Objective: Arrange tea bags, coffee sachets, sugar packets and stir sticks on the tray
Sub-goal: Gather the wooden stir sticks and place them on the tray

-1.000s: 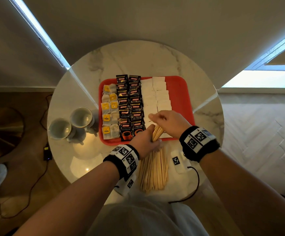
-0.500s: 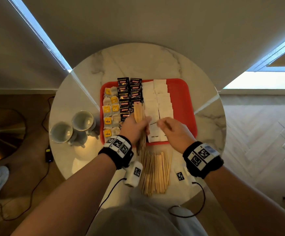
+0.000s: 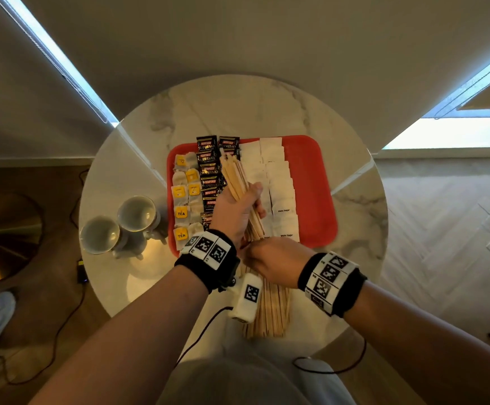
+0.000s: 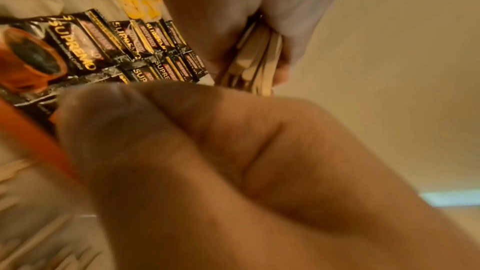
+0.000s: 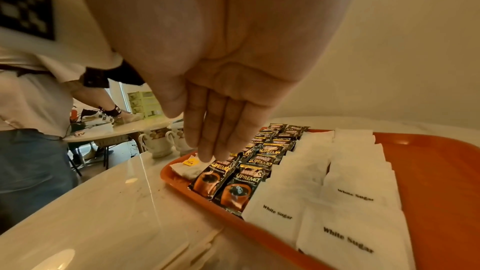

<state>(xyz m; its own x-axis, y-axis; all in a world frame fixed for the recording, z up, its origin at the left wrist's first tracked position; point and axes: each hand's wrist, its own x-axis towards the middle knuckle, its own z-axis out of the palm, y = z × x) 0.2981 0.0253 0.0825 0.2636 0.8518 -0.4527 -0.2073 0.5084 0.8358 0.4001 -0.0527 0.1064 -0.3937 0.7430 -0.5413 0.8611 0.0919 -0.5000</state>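
A red tray (image 3: 311, 159) on the round marble table (image 3: 238, 106) holds rows of tea bags (image 3: 184, 197), black coffee sachets (image 3: 208, 159) and white sugar packets (image 3: 276, 176). My left hand (image 3: 246, 203) grips a bundle of wooden stir sticks (image 3: 235, 176) above the sachets and sugar, slanting away from me; the left wrist view shows the fingers curled round the sticks (image 4: 257, 59). My right hand (image 3: 273, 261) hovers at the tray's near edge over a loose pile of stir sticks (image 3: 273, 311) on the table. Its fingers (image 5: 215, 130) are straight and hold nothing.
Two cups (image 3: 135, 213) (image 3: 99, 233) stand on the table left of the tray. The tray's right strip (image 5: 428, 161) is bare. A wall rises just behind the table. Cables trail on the floor at left. Another person stands at a far table (image 5: 33, 151).
My left hand has lifted the bundle of sticks off the table pile and carried it forward over the tray. My right hand has let go and drawn back to the tray's near edge.
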